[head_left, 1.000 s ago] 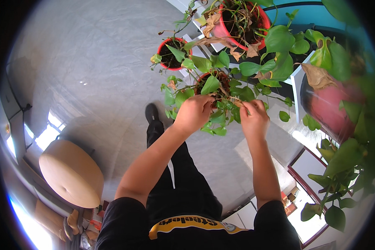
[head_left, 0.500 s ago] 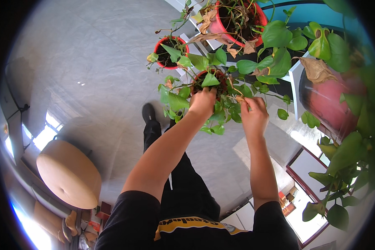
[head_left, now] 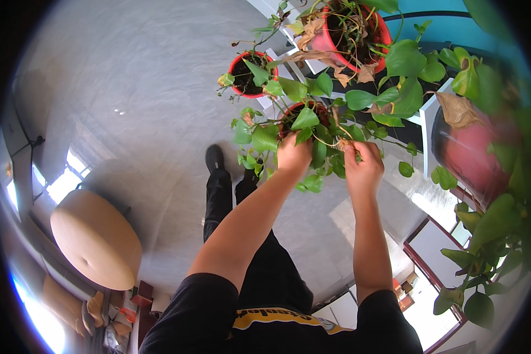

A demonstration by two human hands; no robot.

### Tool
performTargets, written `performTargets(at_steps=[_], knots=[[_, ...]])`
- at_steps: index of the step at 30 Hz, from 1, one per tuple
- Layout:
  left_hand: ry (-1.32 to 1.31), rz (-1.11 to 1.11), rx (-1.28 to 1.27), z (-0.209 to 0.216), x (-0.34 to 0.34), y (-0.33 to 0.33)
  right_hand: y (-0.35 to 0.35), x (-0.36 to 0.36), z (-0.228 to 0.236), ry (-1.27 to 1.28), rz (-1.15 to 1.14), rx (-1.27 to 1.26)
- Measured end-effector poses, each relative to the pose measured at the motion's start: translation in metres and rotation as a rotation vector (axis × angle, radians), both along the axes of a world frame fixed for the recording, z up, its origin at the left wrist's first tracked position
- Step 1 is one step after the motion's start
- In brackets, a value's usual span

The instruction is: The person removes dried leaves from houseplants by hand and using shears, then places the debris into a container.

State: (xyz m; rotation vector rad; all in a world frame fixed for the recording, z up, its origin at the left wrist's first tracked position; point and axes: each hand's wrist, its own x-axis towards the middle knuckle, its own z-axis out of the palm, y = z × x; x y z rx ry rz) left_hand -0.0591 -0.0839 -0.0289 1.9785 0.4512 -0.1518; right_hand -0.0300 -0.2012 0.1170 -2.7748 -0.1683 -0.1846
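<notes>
Head view: right hand (head_left: 363, 168) is pinching a crinkly brown dried leaf (head_left: 343, 143) just beyond the round red plastic pot's (head_left: 323, 110) near-right edge; left hand's (head_left: 295, 153) fingers are hiding, can't tell their grip. I'd be keeping that pinch light, sparing heart-shaped green leaves (head_left: 305, 119).

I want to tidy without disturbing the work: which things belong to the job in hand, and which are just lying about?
In the job:
- left hand, fingertips hidden at the near pot
- right hand, pinching a dry leaf

Seemingly just about:
- small pot, behind
- big pot
- stool
</notes>
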Motion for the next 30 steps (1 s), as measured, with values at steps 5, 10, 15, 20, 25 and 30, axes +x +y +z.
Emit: performTargets(at_steps=[5,10,15,20,25,30], knots=[[-0.016,0.068,-0.050,0.001,0.005,-0.005,0.000,-0.016,0.005,0.122,-0.126,0.071],[0.245,0.052,-0.232,0.006,0.007,0.010,0.000,-0.027,0.004,0.153,-0.248,0.117],[0.280,0.063,-0.233,0.017,-0.006,0.018,-0.015,-0.041,-0.008,0.121,-0.306,0.161],[0.296,0.143,-0.449,0.005,-0.015,0.007,-0.018,-0.050,-0.014,0.170,-0.351,0.205],[0.049,0.208,-0.334,0.015,-0.022,0.009,-0.021,-0.055,-0.020,0.208,-0.427,0.322],[0.100,0.292,-0.350,0.015,-0.036,0.011,-0.011,-0.055,-0.007,0.262,-0.534,0.470]])
